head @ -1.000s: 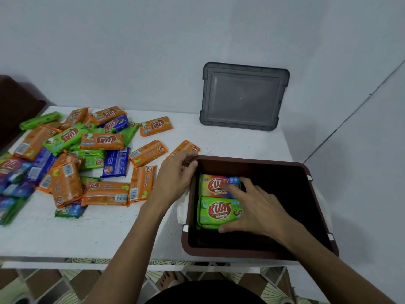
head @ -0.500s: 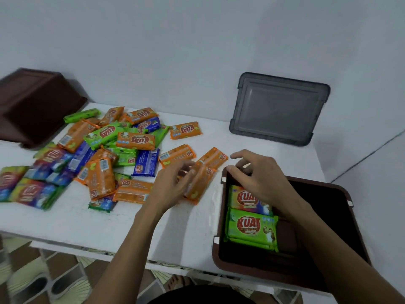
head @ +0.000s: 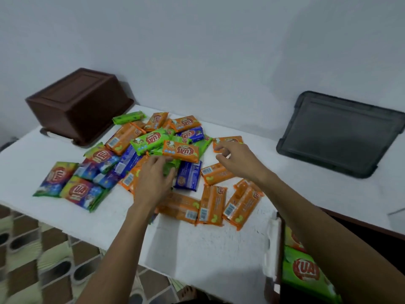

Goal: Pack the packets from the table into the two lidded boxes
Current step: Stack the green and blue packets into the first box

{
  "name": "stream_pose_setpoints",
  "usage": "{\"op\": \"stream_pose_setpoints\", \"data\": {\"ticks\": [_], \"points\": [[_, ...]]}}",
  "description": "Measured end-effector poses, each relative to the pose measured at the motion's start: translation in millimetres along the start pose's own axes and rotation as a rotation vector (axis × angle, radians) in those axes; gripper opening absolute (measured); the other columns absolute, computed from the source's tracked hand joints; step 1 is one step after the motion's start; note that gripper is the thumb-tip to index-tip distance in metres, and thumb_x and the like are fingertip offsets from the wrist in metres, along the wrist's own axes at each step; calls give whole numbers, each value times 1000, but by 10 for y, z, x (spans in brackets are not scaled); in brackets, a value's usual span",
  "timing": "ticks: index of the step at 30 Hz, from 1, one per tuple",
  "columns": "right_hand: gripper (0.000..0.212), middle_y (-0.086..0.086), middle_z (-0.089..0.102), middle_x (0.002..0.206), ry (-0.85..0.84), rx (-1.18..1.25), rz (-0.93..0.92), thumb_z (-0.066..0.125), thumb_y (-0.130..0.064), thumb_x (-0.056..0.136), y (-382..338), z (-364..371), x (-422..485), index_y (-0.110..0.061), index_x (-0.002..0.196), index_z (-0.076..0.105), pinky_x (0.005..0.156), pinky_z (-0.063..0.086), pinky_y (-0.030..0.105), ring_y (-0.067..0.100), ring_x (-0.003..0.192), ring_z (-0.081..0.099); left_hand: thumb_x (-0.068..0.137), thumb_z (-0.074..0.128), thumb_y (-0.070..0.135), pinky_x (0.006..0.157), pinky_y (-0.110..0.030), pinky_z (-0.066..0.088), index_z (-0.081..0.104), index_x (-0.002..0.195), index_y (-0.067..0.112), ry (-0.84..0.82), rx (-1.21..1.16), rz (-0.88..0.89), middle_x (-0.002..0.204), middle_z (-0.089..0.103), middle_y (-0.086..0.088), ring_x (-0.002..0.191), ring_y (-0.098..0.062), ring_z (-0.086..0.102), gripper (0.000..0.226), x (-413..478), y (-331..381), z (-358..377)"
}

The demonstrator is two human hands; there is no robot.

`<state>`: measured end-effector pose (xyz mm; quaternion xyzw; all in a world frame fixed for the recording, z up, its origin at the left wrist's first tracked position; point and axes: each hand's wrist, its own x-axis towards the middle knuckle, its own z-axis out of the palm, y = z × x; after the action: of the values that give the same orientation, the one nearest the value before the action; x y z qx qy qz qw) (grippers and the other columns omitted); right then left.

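Observation:
Several orange, green and blue packets (head: 182, 151) lie in a loose heap on the white table (head: 214, 249). My left hand (head: 153, 178) rests on the heap with its fingers spread over green and orange packets. My right hand (head: 236, 159) hovers just right of the heap, fingers loosely curled and holding nothing, beside an orange packet (head: 229, 140). The open brown box (head: 281, 233) sits at the lower right under my right forearm. A green packet (head: 304, 270) lies inside it.
A second brown box (head: 81, 106) stands upside down at the table's back left. A dark grey lid (head: 337, 134) leans against the wall at the back right. Patterned floor tiles (head: 43, 260) show below the table's front edge.
My right hand left the open box and moved left over the heap. My left hand let go of an orange packet and went deeper into the pile. The view swung left.

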<state>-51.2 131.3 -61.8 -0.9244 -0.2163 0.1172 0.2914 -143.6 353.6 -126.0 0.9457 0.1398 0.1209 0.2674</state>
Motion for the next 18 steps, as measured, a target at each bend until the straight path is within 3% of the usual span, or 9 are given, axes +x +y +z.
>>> {"op": "stream_pose_setpoints", "data": {"ticks": [5, 8, 11, 18], "points": [[33, 7, 69, 110, -73, -115, 17, 49, -18, 99, 50, 252, 653, -24, 130, 57, 74, 53, 32, 19, 89, 64, 88, 67, 36, 99, -42, 42, 45, 140, 24, -52, 41, -17, 135, 47, -8, 122, -26, 47, 58, 267, -172, 21], [40, 7, 56, 134, -125, -249, -23, 49, -16, 99, 103, 391, 923, -29, 137, 52, 82, 48, 29, 22, 112, 58, 86, 67, 47, 104, -45, 37, 34, 146, 29, -106, 89, -44, 143, 42, -6, 130, -26, 41, 71, 349, -236, 74], [51, 8, 44, 139, -209, -423, -90, 52, -18, 99, 134, 472, 1122, -37, 145, 41, 93, 50, 37, 26, 125, 48, 86, 64, 52, 105, -49, 33, 30, 147, 32, -103, 104, -28, 142, 44, -5, 131, -26, 40, 73, 365, -321, 125], [53, 9, 35, 144, -361, -609, -205, 53, -33, 98, 190, 437, 1450, -42, 147, 33, 96, 45, 40, 26, 128, 40, 89, 60, 50, 102, -47, 31, 33, 145, 35, -66, 58, -5, 139, 49, -1, 129, -22, 42, 64, 408, -434, 172]]}}
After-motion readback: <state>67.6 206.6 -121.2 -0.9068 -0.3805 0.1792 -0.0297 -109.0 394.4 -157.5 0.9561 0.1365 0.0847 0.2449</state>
